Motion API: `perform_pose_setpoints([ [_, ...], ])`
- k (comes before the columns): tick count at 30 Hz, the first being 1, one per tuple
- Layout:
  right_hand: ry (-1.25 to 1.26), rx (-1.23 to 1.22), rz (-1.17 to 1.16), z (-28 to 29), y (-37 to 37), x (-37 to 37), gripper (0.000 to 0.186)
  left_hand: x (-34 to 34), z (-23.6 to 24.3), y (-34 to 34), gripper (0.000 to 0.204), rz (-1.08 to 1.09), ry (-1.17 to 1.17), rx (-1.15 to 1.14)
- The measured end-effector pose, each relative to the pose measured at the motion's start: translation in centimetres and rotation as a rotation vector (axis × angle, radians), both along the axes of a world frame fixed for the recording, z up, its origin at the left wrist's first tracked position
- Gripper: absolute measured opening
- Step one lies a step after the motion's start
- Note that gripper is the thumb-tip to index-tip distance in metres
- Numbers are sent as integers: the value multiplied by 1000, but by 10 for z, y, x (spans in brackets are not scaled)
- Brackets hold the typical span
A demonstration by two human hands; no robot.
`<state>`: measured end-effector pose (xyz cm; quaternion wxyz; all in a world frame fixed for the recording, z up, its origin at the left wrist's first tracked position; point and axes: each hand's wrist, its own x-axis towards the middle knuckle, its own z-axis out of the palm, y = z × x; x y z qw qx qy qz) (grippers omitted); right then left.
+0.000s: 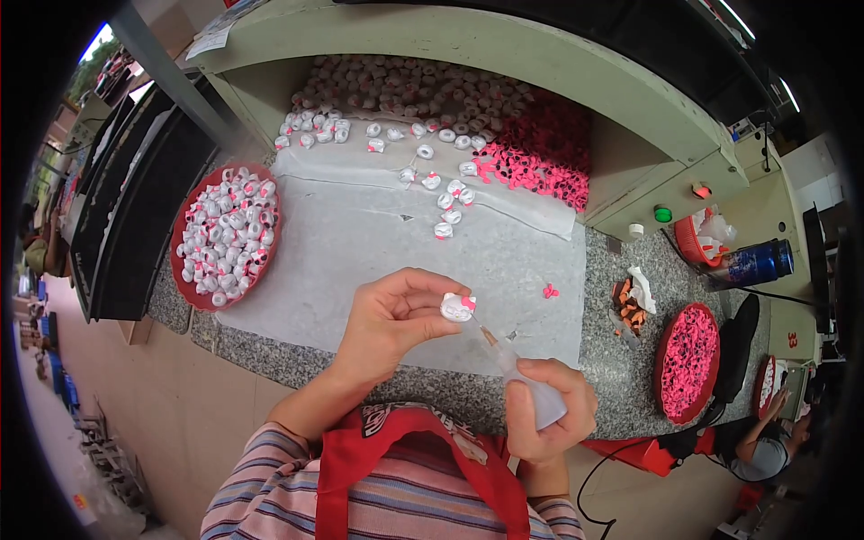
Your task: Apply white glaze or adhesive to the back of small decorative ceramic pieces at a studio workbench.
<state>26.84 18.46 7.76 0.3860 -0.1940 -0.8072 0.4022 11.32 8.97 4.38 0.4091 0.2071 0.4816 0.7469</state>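
My left hand (389,321) pinches a small white figurine piece with a pink bow (458,307) in front of my chest. My right hand (549,407) grips a clear squeeze bottle (525,378), and its thin nozzle tip touches the piece just below the bow. Both hands hover over the near edge of a white cloth (378,243) spread on the granite worktop (621,378).
A red round tray (191,290) at the left holds several finished white pieces. Loose white pieces (396,99) and pink bows (549,153) are heaped at the back. A second red tray (664,355) of pink bows lies at the right, near a blue bottle (756,263). Another person (765,445) sits at the lower right.
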Motion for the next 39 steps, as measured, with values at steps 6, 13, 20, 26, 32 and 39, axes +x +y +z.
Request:
perform_pose_setpoints([
  [6, 91, 80, 83, -6, 8, -5, 17, 3, -3, 5, 31, 18, 45, 6],
  [13, 151, -817, -305, -44, 64, 5, 20, 3, -17, 10, 33, 46, 71, -95],
  [20, -558, -265, -399, -110, 122, -1, 17, 11, -19, 14, 39, -93, 35, -83],
  [26, -788, 62, -181, -105, 143, -14, 24, 9, -21, 10, 39, -69, 38, -106],
  [32, -642, -119, -111, -79, 128, -12, 17, 9, -28, 9, 35, -49, 32, -100],
  [39, -42, -820, 106, -34, 26, -34, 11, 18, -28, 18, 30, 39, 77, -42],
])
